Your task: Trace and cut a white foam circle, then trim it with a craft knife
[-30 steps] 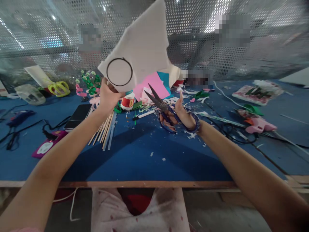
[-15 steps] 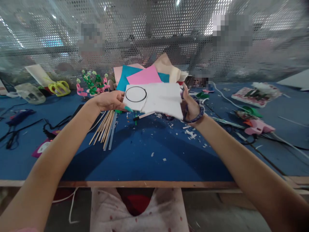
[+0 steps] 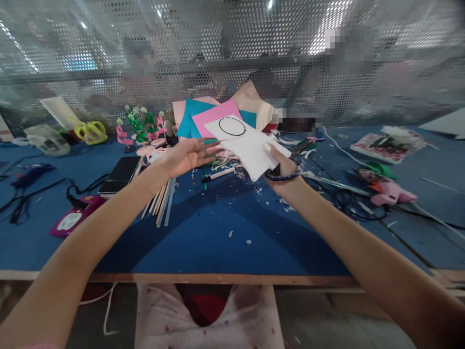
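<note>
A white foam-like sheet (image 3: pixel 250 150) with a black oval drawn on its upper left part is held up in front of me, tilted. My right hand (image 3: pixel 281 165) grips its right side, thumb on top. My left hand (image 3: pixel 191 156) is open beside the sheet's left edge, fingers stretched toward it; I cannot tell whether the fingertips touch it. Below the sheet a black-and-white marker (image 3: pixel 218 174) lies on the blue table (image 3: pixel 203 247). Behind it are a pink sheet (image 3: pixel 214 116), a teal sheet (image 3: pixel 185 121) and a beige sheet (image 3: pixel 254 102).
Thin wooden sticks (image 3: pixel 156 203) and clear glue sticks (image 3: pixel 169 208) lie near my left forearm, by a black phone (image 3: pixel 121 174) and a purple power box (image 3: pixel 74 215). At right are a pink glue gun (image 3: pixel 392 192) with cables and a flower-patterned pad (image 3: pixel 385 143). Paper scraps (image 3: pixel 249 242) dot the table.
My left hand has let go of the white sheet and opened. The sheet has turned in my right hand, its oval end swinging up and to the right.
</note>
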The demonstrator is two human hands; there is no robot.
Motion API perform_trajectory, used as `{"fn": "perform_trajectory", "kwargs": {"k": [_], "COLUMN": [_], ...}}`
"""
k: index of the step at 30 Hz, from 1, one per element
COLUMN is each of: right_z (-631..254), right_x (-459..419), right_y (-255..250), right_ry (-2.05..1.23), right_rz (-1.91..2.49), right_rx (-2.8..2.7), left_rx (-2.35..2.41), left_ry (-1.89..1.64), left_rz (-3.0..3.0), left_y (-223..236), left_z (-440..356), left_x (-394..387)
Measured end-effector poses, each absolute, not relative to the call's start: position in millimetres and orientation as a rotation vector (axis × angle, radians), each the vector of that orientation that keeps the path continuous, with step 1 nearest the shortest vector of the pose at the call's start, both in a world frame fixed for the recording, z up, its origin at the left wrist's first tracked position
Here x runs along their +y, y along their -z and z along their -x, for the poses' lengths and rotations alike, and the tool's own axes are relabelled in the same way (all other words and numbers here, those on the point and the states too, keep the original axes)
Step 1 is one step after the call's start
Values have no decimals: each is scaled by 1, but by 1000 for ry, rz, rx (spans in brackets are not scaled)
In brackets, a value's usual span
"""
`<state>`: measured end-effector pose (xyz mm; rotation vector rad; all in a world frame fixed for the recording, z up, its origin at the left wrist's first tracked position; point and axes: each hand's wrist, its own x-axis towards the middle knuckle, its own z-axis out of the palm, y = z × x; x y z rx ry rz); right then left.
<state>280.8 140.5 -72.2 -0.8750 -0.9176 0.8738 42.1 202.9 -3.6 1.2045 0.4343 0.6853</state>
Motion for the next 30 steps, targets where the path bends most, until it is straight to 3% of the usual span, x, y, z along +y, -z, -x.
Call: {"fn": "perform_trajectory", "kwargs": {"k": [8,15,23,30], "right_z": [-244,-237,-246,-245], "right_x": [126,113,113,111], "right_y": [66,63,57,59], "right_ry": [-879,-988,-878,-968], "right_rz": [805,1004,1070,1086], "right_rx": [-749,-874,-1055,-1049], "left_rx": [525,597,851,659], "left_ry": [-808,-1028,-959,-741], "left_rz": [-1166,-1452,-1874,-1928], "left_y": [23,22,14,14], "left_z": [-75,-66,-47,-43], "left_x": [147,171,217,211]}}
